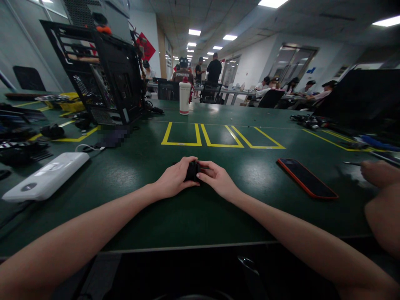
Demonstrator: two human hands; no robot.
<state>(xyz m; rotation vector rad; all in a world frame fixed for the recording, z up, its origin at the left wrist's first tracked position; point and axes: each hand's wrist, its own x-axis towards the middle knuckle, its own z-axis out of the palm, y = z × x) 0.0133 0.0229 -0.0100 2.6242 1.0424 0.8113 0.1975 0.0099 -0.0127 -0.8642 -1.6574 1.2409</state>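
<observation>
Head view: left hand (175, 179) and right hand (215, 178) are meeting at frame centre, both closing around a small black object (192, 171) resting on the green desk (193, 216). A phone (306, 178) is lying right of centre; a white box (46, 175) is sitting at left.

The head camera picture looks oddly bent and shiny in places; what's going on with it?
Head view: a wide lens bows the table edge and stretches the forearms; ceiling lights glare off the green table top near the phone; a patch beside the computer case is pixelated; the small black object between left hand and right hand stays dark, detail unclear.
</observation>
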